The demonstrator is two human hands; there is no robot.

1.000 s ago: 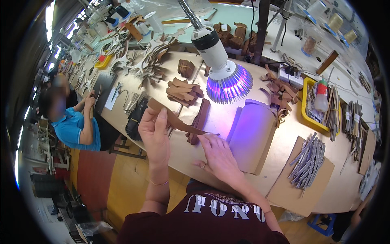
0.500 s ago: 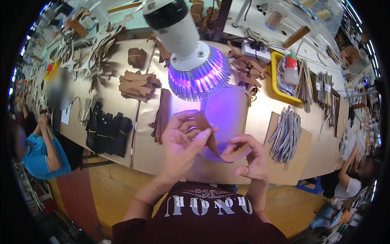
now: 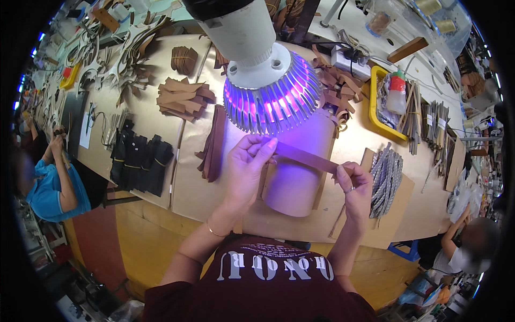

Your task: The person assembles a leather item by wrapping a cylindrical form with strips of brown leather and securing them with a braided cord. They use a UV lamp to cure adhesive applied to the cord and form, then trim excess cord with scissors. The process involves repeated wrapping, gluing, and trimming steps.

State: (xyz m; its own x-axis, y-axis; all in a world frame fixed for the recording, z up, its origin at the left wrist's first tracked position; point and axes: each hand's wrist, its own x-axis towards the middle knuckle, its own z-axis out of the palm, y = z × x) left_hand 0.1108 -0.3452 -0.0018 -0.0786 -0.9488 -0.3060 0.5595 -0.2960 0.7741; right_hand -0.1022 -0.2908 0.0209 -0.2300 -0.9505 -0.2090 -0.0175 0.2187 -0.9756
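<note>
- Your left hand (image 3: 245, 163) and right hand (image 3: 354, 185) pinch the brown leather strip (image 3: 307, 157) by its ends only; fingers closed, it could slip
- The lamp (image 3: 265, 80) hangs just beyond it; lifting risks a bump

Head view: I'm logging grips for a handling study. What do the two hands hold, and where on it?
Both hold one brown leather strip under the purple lamp: left hand pinches its left end, right hand its right end.
</note>
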